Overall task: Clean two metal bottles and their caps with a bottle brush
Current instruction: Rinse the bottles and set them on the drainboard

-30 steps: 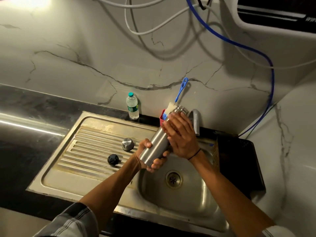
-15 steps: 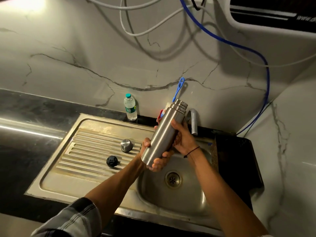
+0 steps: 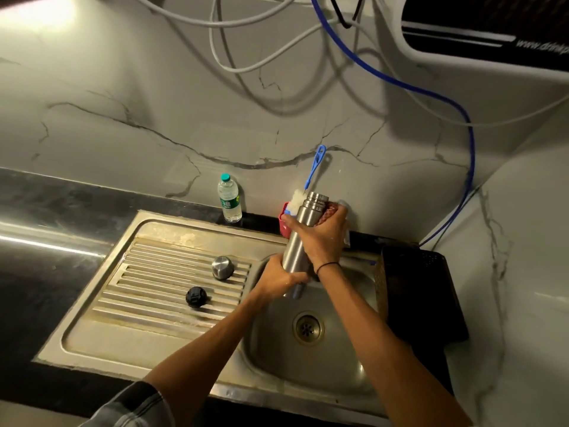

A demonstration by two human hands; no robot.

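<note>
Bottle in hand: a metal bottle [image 3: 300,238] is held upright, slightly tilted, over the sink basin [image 3: 311,359], its uncapped mouth at 12 o'clock.
Left grip: the left hand [image 3: 281,277] wraps its fingers round the bottle's lower end.
Right grip: the right hand [image 3: 323,238] clasps the upper body; something reddish shows at its fingertips near the neck, maybe a scrub pad, too unclear to name.
Bottle brush: the bottle brush [image 3: 309,180] stands in a red holder [image 3: 284,221] just behind the bottle at 12 o'clock, blue handle leaning on the wall, white bristles beside the bottle's mouth; neither hand is on it.
Caps: a steel cap [image 3: 222,267] and a black cap [image 3: 197,297] lie apart on the ribbed drainboard [image 3: 147,272], at 9 o'clock from the basin.
Second bottle: no other metal bottle is in view; a plastic water bottle [image 3: 229,200] stands on the tabletop at the wall.
Done, by my reading: the bottle is uncapped and its outside seems to be getting a rub by hand.
Left, by my reading: brushing the inside of this bottle, both caps, and the whole second bottle. Early in the job.
Water: no stream is visible.
</note>
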